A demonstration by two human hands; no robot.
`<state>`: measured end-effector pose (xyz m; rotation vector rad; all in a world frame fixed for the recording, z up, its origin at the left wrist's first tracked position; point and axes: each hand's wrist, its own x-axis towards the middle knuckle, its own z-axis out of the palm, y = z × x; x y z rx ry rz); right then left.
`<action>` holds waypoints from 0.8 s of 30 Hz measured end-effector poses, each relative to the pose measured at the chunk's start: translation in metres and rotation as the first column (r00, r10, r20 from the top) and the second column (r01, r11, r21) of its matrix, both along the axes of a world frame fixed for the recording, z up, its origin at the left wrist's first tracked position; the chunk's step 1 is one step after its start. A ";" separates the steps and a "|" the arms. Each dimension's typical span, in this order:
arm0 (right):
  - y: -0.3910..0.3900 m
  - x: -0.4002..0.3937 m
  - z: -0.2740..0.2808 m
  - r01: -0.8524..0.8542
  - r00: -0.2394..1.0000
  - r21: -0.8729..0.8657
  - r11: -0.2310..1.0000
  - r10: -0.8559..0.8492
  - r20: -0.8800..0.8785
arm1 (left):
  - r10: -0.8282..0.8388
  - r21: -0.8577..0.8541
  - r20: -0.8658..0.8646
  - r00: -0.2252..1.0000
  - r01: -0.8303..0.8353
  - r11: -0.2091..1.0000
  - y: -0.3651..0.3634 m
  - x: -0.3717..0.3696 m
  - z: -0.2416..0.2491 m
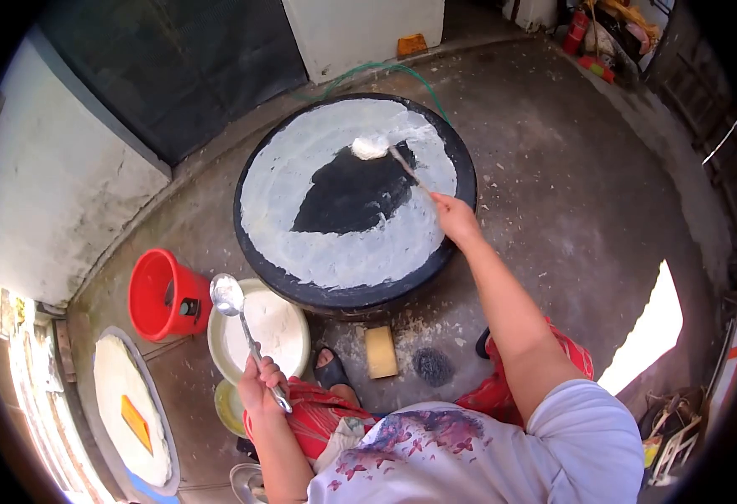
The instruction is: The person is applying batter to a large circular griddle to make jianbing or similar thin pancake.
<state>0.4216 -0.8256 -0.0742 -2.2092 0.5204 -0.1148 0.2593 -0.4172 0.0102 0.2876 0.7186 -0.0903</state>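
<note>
Here, right hand (455, 220) fingers clamp the spreader (385, 151) on the griddle (461, 181) — left hand (261, 385) fingers grip a ladle (229, 296).

You have nothing to read here: no lettering, label, brand, number or sign shows clearly on any surface or item in your view, and any marks are too small and blurred to tell.

Right hand (455, 218) stretched far forward, gripping; left hand (261, 384) fisted near the knee.
</note>
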 end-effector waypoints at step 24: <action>0.071 0.016 0.031 -0.230 0.972 -0.110 0.967 0.223 -0.071 | 0.022 -0.023 0.021 1.000 -0.022 1.000 0.011 -0.009 0.004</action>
